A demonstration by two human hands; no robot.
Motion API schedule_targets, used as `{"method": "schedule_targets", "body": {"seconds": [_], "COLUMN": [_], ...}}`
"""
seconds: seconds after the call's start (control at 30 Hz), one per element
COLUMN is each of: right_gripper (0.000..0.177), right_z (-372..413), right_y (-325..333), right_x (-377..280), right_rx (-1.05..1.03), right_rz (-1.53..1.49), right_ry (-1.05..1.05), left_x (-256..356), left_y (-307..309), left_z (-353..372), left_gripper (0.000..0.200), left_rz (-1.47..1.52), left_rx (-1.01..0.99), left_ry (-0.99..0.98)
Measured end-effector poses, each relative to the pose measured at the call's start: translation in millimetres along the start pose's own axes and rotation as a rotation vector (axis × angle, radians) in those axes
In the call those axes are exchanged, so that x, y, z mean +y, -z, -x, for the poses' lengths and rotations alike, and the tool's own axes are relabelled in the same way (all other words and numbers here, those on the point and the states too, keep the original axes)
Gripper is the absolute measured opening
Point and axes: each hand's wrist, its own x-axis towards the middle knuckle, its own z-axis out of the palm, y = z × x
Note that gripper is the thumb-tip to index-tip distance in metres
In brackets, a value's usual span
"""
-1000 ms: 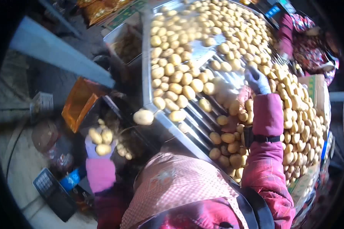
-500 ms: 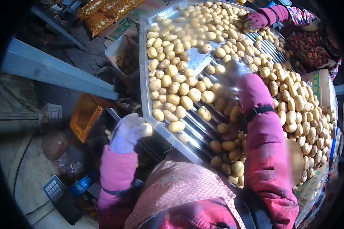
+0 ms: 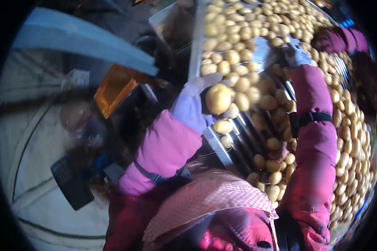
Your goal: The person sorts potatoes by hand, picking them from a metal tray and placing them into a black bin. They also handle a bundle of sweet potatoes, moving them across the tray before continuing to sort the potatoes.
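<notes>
Many yellow potatoes (image 3: pixel 274 166) lie on a metal table with a slatted section (image 3: pixel 242 130). My left hand (image 3: pixel 193 100), in a pale purple glove, is at the table's left edge with its thumb and fingers around a large potato (image 3: pixel 218 99). Farther up the table, my right hand (image 3: pixel 297 53), in a pale glove, is among the potatoes beside a bare metal patch (image 3: pixel 262 52). Its fingers are blurred, and whether they grip a potato is not clear.
Across the table at the upper right is a co-worker's pink sleeve (image 3: pixel 343 40). A blue-grey beam (image 3: pixel 88 39) crosses the upper left. Below it are an orange crate (image 3: pixel 115 90) and a dark scale (image 3: pixel 72 183). A white-rimmed bin (image 3: pixel 171 27) stands beside the table.
The view has shifted, with the table now farther right. My left hand has moved from beyond the table's edge to over it, and a large potato now shows in it. My right hand remains among the potatoes.
</notes>
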Motion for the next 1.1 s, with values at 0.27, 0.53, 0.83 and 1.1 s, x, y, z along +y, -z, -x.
{"method": "schedule_targets", "body": {"seconds": [0.27, 0.53, 0.83, 1.1], "right_gripper": [0.049, 0.050, 0.062, 0.046], "right_z": [10.4, 107.0, 83.0, 125.6], "right_y": [-0.9, 38.4, -10.2, 15.5], "right_x": [28.4, 47.3, -23.9, -109.2], "right_rx": [0.044, -0.012, -0.047, -0.311], "right_rz": [0.068, -0.853, -0.226, -1.414], "right_ry": [-0.085, -0.127, -0.167, 0.094], "left_x": [1.3, -9.2, -17.6, -22.1], "left_y": [61.3, 134.1, 161.1, 178.9], "left_z": [36.9, 111.9, 147.1, 188.4], "left_gripper": [0.045, 0.044, 0.035, 0.036], "left_rz": [-0.015, 0.283, 0.296, 0.293], "left_rx": [-0.380, -0.325, -0.109, 0.205], "left_ry": [-0.179, -0.097, 0.018, -0.087]}}
